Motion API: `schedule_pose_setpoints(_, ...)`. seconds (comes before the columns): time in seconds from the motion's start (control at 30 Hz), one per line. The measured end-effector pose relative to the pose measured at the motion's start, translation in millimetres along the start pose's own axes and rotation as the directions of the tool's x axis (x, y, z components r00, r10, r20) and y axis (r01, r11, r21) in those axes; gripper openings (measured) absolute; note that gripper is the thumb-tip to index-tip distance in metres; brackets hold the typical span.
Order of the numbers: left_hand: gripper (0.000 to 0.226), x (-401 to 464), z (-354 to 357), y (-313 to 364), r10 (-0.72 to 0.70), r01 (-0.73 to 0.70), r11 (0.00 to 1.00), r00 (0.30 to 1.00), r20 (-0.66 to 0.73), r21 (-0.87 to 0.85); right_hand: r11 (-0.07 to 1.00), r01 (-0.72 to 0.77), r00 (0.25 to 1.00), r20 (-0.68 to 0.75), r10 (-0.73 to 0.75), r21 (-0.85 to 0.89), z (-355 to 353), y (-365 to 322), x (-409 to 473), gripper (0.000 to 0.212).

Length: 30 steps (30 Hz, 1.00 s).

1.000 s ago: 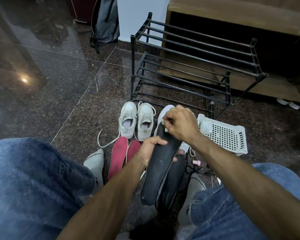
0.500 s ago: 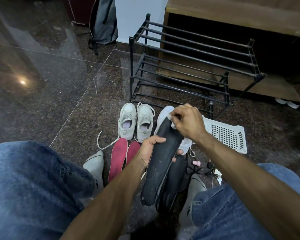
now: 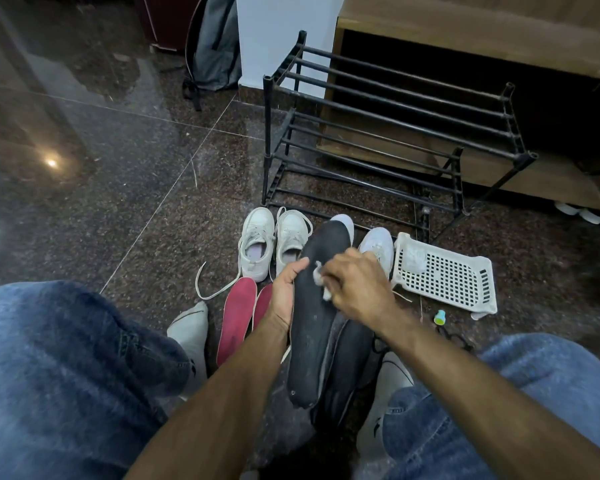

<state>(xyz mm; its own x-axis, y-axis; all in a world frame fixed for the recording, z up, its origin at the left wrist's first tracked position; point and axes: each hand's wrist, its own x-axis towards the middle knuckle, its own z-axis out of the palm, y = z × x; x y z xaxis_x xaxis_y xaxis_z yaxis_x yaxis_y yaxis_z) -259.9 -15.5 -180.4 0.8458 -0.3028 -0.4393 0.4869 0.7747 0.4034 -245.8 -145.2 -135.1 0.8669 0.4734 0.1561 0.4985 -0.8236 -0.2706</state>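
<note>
A black insole (image 3: 310,327) is held up above the floor (image 3: 118,202), between the knees of a seated person, with its toe end pointed away and its heel end nearest the camera. It is gripped at its left edge by the left hand (image 3: 284,294): the thumb is laid across the upper face, while the fingers are hidden behind it. A small white cloth (image 3: 321,278) is pinched in the curled fingers of the right hand (image 3: 359,287) and is pressed against the upper half of the insole. A second black insole (image 3: 343,372) is seen just beneath the held one, partly covered by it. Two red insoles (image 3: 238,317) are laid side by side on the floor just left of the left wrist. Beyond them a pair of white sneakers (image 3: 257,244) is set with toes away, a loose lace (image 3: 208,284) trailing to the left. Another white shoe (image 3: 378,244) is partly hidden behind the right hand. A white plastic basket (image 3: 465,282) lies near it on the right, with a small green-capped bottle (image 3: 439,317) just in front. A black shoe rack (image 3: 378,133) stands behind the shoes.
</note>
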Motion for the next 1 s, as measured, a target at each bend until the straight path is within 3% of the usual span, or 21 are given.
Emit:
schedule_pose_setpoints(0.1, 0.037, -1, -8, 5, 0.041, -0.044, 0.998, 0.998, -0.052, -0.048, 0.976, 0.217, 0.97, 0.112, -0.215, -0.007, 6, -20, -17, 0.003)
schedule_pose_setpoints(0.17, 0.037, -3, -6, 6, 0.042, -0.044, 0.998, 0.998, -0.038, -0.041, 0.965, 0.251, 0.962, 0.131, -0.239, -0.078, 2, -16, -9, 0.004)
schedule_pose_setpoints(0.3, 0.039, -5, 6, 4, 0.016, -0.016, 1.0, 1.0, 0.003, -0.019, 0.984, -0.052, 0.999, -0.016, 0.05, -0.171, -13, 1, 25, 0.012)
schedule_pose_setpoints(0.37, 0.039, -5, 6, 7, 0.019, -0.019, 1.0, 1.0, 0.006, -0.015, 0.976, -0.128, 0.992, -0.039, 0.123, -0.177, -13, -3, 27, 0.017)
schedule_pose_setpoints(0.53, 0.048, -8, 0, 14, 0.014, -0.016, 0.998, 0.999, -0.036, -0.066, 0.992, -0.122, 0.97, 0.213, 0.12, -0.005, -8, -31, -6, 0.029)
schedule_pose_setpoints(0.63, 0.066, -6, -2, 11, -0.021, 0.014, 0.992, 0.998, -0.058, -0.123, 0.999, 0.0, 0.946, 0.323, 0.011, -0.034, -12, -38, -22, 0.043)
schedule_pose_setpoints(0.73, 0.055, -3, 0, 7, 0.008, -0.012, 0.997, 0.999, -0.053, -0.071, 0.991, 0.068, 0.952, 0.306, -0.03, -0.117, -23, -32, -15, 0.034)
schedule_pose_setpoints(0.87, 0.036, -6, 7, 7, 0.053, -0.052, 0.998, 0.998, -0.045, 0.03, 0.973, -0.054, 0.975, 0.2, 0.1, -0.224, -32, -13, 20, 0.023)
schedule_pose_setpoints(1.0, 0.051, -6, 11, 6, 0.057, -0.056, 0.998, 0.996, -0.065, 0.017, 0.949, -0.204, 0.97, 0.084, 0.23, -0.241, -37, -3, 45, 0.016)
